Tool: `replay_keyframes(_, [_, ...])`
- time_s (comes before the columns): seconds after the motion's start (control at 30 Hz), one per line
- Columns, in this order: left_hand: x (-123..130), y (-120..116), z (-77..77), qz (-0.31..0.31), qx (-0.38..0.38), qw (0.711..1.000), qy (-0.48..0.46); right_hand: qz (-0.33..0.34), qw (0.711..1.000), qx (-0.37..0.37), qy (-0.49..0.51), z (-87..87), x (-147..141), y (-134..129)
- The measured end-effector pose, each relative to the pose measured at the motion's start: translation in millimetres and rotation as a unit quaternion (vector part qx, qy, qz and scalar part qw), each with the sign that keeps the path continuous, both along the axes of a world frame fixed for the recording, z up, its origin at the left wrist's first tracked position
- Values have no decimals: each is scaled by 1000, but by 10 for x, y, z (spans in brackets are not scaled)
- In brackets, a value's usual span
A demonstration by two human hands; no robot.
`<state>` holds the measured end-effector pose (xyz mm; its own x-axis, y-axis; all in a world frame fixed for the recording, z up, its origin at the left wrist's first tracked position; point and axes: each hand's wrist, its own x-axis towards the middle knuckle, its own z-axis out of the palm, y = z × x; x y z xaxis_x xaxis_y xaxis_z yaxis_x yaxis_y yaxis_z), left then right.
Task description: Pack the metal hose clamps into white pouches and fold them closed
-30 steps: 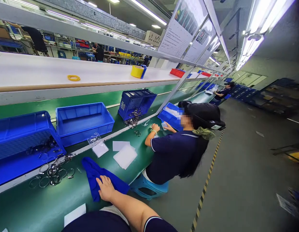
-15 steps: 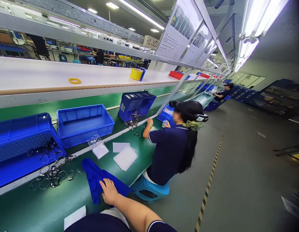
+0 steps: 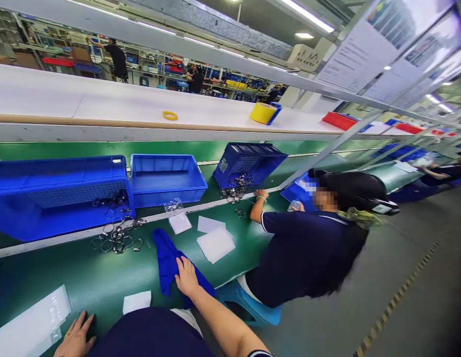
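My right hand (image 3: 187, 277) lies with spread fingers on a crumpled blue cloth (image 3: 166, 260) near the edge of the green table (image 3: 103, 292). At the lower left, my left hand (image 3: 77, 337) rests on the tabletop, fingers apart, beside clear plastic bags (image 3: 36, 320). A small white sheet (image 3: 137, 302) lies between my hands. Beyond the cloth are a pile of white sheets (image 3: 216, 244) and a bagged white stack (image 3: 179, 223). Metal rings (image 3: 118, 238) lie in a heap before a tipped blue crate.
Blue crates (image 3: 166, 191) line the back of the table, one tipped with more metal rings (image 3: 235, 188). A co-worker (image 3: 300, 253) sits close on the right on a blue stool (image 3: 263, 310). Yellow tape (image 3: 263, 113) stands on the shelf (image 3: 114, 106).
The view has turned left, bringing my left hand and the plastic bags into sight. My right hand stays on the blue cloth.
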<state>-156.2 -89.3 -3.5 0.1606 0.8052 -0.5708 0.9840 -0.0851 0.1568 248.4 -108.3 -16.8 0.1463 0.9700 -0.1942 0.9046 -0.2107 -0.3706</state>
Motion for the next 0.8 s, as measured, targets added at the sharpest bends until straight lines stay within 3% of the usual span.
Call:
replay_keyframes(0.1, [-30, -70, 28, -16, -11, 999, 37, -33, 999, -25, -6, -43, -70, 201])
replay_keyframes(0.27, [-133, -227, 39, 11, -13, 1000, 15, -84, 993, -80, -14, -151, -322, 630])
replay_keyframes(0.4, [-151, -334, 56, 13, -10, 1000, 13, -90, 992, -86, -25, -150, -410, 763])
replay_keyframes(0.53, [-109, -392, 21, 28, -16, 999, 39, -56, 997, -52, -33, -28, -402, 858])
replay_keyframes(0.7, [-103, -461, -52, 40, -23, 998, 37, 61, 998, 7, -1, 94, -633, 1190])
replay_keyframes(0.8, [-105, -493, -36, 51, -25, 998, 24, 64, 998, 5, 28, 72, -775, 1341])
